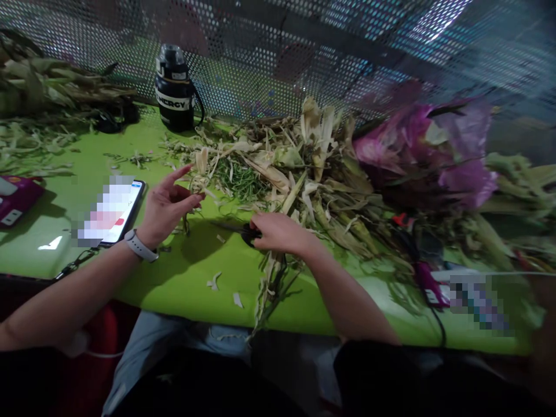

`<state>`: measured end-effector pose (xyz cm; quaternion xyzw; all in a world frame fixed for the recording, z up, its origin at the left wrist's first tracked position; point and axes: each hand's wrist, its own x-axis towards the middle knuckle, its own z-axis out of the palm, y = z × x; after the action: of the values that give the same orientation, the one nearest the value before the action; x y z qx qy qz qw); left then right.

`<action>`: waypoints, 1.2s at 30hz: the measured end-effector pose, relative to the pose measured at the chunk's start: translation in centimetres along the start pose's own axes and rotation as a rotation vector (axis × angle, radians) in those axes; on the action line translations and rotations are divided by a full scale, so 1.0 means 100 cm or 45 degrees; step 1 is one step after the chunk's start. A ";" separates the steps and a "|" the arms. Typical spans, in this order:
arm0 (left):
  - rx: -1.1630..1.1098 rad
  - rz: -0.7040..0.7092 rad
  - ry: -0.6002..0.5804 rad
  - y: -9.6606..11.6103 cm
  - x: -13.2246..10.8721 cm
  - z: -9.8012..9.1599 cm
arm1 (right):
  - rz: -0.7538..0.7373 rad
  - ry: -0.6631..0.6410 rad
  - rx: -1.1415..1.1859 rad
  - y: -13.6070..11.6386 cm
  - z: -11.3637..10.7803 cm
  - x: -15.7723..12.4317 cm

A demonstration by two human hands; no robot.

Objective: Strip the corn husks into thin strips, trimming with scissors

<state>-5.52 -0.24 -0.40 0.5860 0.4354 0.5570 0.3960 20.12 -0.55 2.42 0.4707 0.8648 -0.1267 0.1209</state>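
My left hand (pixel 167 202) is raised over the green table (pixel 182 278), index finger stretched out, thumb and other fingers pinching a thin pale plant stem (pixel 196 182) at the edge of the heap. A white watch sits on that wrist. My right hand (pixel 278 231) rests on the table, fingers closed on black scissors (pixel 243 230) whose blades point left. Just beyond both hands lies a big pile of dry husks, stalks and green strands (pixel 295 174). A bunch of long stalks (pixel 271 289) runs under my right wrist and hangs over the table's near edge.
A phone (pixel 113 211) lies left of my left hand, a purple packet (pixel 15 200) further left. A black bottle (pixel 174 87) stands by the perforated metal wall. A purple plastic bag (pixel 430 150) sits on the right, more plant waste at far left, cables near the right edge.
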 end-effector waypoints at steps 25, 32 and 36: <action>-0.117 -0.039 -0.056 -0.004 -0.002 0.001 | -0.227 -0.152 1.711 0.014 0.005 0.010; -0.121 -0.060 -0.102 0.000 -0.006 0.005 | -0.237 -0.094 1.771 0.008 0.006 0.012; -0.140 -0.069 -0.138 -0.002 -0.007 0.006 | -0.214 -0.094 1.765 0.001 0.005 0.011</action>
<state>-4.94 -0.81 -0.81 0.5807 0.3978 0.5366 0.4654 19.66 0.23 1.59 0.3661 0.6133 -0.6741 -0.1882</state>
